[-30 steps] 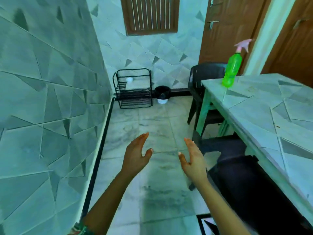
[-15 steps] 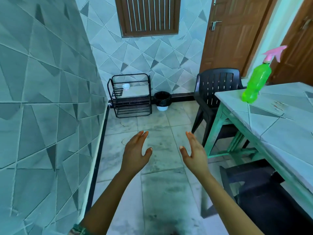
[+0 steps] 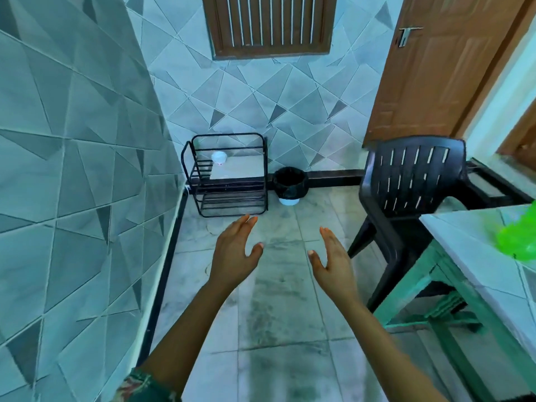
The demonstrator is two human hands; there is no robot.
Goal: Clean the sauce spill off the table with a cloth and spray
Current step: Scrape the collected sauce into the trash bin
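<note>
A wall of grey tiles cut into triangular facets (image 3: 72, 169) filled the left side and ran on across the far end of the room. Below it lay a floor of pale, grey-streaked marble slabs (image 3: 278, 314). At the far right stood a brown panelled wooden door (image 3: 435, 82), and a brown wooden window with slatted shutters (image 3: 269, 24) was set in the far wall.

On the right, near side stood a table with a pale tiled top and a green painted frame (image 3: 470, 250). A black plastic chair with a slotted back (image 3: 406, 181) stood just beyond the table's far end, its back toward the far wall.

Both bare forearms reached out over the floor, well apart from the table. The left hand (image 3: 235, 256) and the right hand (image 3: 333, 262) were raised with palms turned toward each other. On each, the fingers were straight and pressed together and the thumb was spread away. Neither hand held or touched anything.

A black wire two-tier rack (image 3: 229, 175) stood in the far left corner. Just to its right sat a small round black-lined bin with a white base (image 3: 291, 182).

The bright green plastic spray bottle (image 3: 519, 242) was on the tabletop at the right edge of view, blurred and partly cut off. A small white cup (image 3: 219, 157) sat on the rack's upper shelf.
</note>
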